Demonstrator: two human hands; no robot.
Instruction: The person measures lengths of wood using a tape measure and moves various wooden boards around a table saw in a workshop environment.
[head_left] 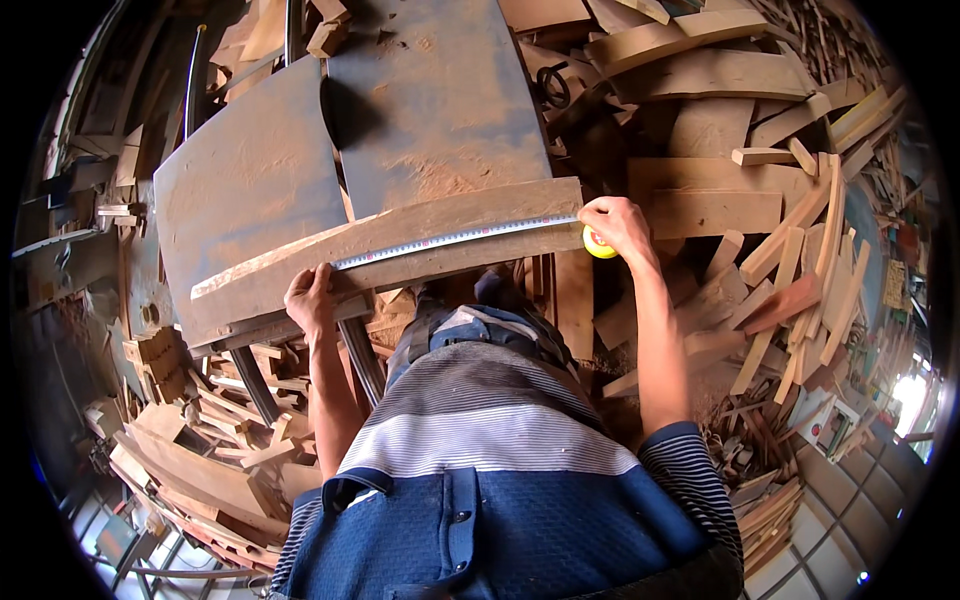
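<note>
A long wooden board (pixel 430 218) lies along the near edge of a metal machine table (pixel 250 190). Across the board's face stretches the pale blade of a tape measure (pixel 460 237), running from hand to hand. My left hand (pixel 310 298) pinches the blade's left end against the board's near edge. At the board's right end, my right hand (pixel 618 228) is closed around the tape measure's case, whose yellow side shows below the fingers. The board's upper edge slopes down toward its left end and shows a lighter cut face.
Sawdust covers parts of the metal table, which has a dark slot (pixel 328 110) between its two plates. Curved wooden offcuts (pixel 690 45) pile up at the far right. Loose wood strips (pixel 825 270) lean at the right, and stacked scraps (pixel 220 470) fill the lower left.
</note>
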